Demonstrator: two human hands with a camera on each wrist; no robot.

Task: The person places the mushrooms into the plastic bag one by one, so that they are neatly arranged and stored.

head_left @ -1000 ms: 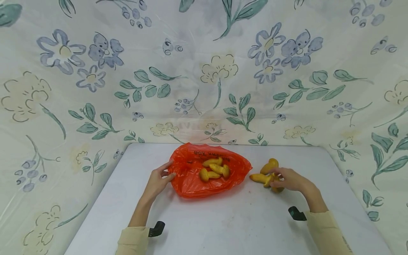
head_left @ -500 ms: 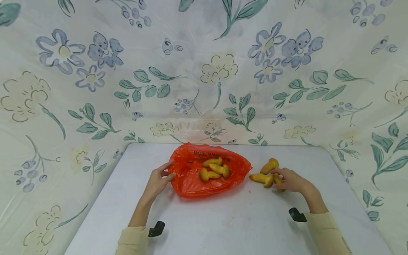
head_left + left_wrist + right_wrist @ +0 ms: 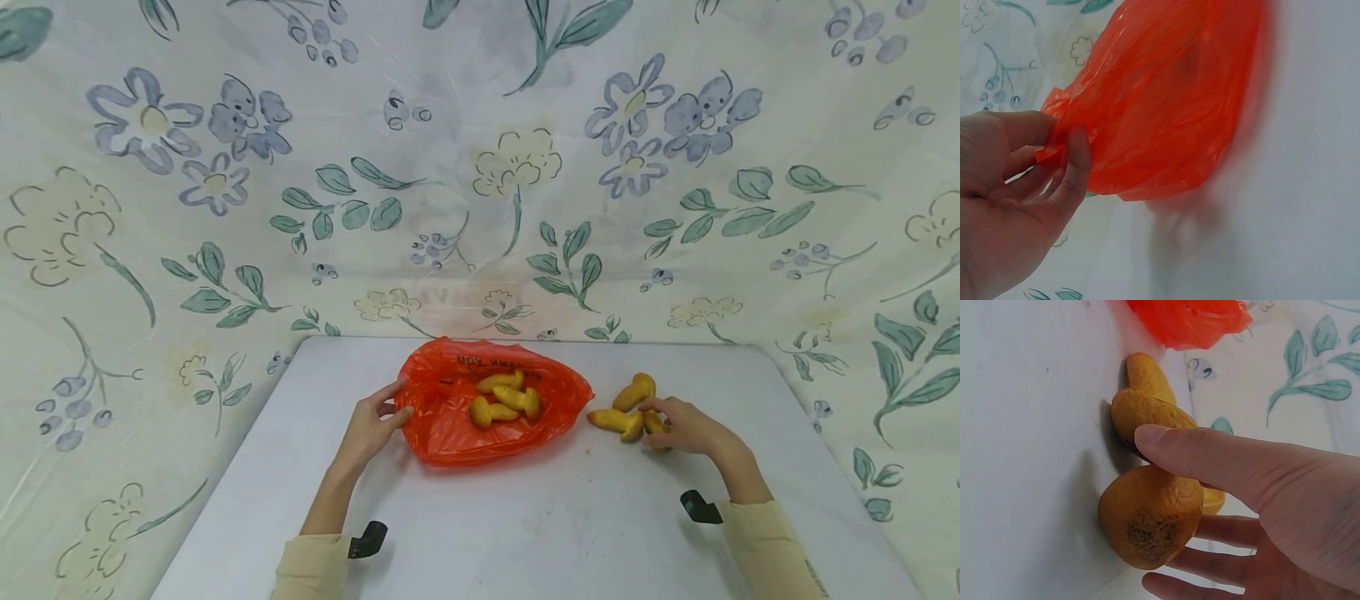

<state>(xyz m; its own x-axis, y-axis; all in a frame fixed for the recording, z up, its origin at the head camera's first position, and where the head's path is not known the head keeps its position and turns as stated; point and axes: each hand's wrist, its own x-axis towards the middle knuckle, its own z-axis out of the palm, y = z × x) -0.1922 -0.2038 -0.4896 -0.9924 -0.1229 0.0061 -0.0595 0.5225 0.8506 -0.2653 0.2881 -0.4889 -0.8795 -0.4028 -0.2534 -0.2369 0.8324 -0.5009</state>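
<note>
At far L of the table (image 3: pixel 525 533), L sleeve (image 3: pixel 311 567) comes in from the near edge w/ a small black wrist mount (image 3: pixel 368 540); beyond it, L hand (image 3: pixel 367 425) pinches the L rim of a red plastic bag (image 3: pixel 450 446), thumb & fingers narrow on the thin film. Bag lies spread on the far half of the table, a bit L of centre, opening up, dark print on its far wall. Inside, 3 yellow-brown mushrooms: L one (image 3: pixel 489 412) stem to R, far one (image 3: pixel 501 382) behind, R one (image 3: pixel 517 400) w/ cap to R. Just R of the bag, 2 more lie loose on the table: near one (image 3: pixel 617 422) w/ stem to L, far one (image 3: pixel 635 392) set back & slightly R. Beside them, R-most mushroom (image 3: pixel 1150 519), dark rough patch on its cap, sits btwn thumb & fingers of R hand (image 3: pixel 688 427); looks gripped, tho thumb hides part of the contact. R sleeve (image 3: pixel 772 546) enters from near R, w/ a 2nd black mount (image 3: pixel 701 507). Floral sheet (image 3: pixel 450 225) hangs behind the table & down both sides.
</note>
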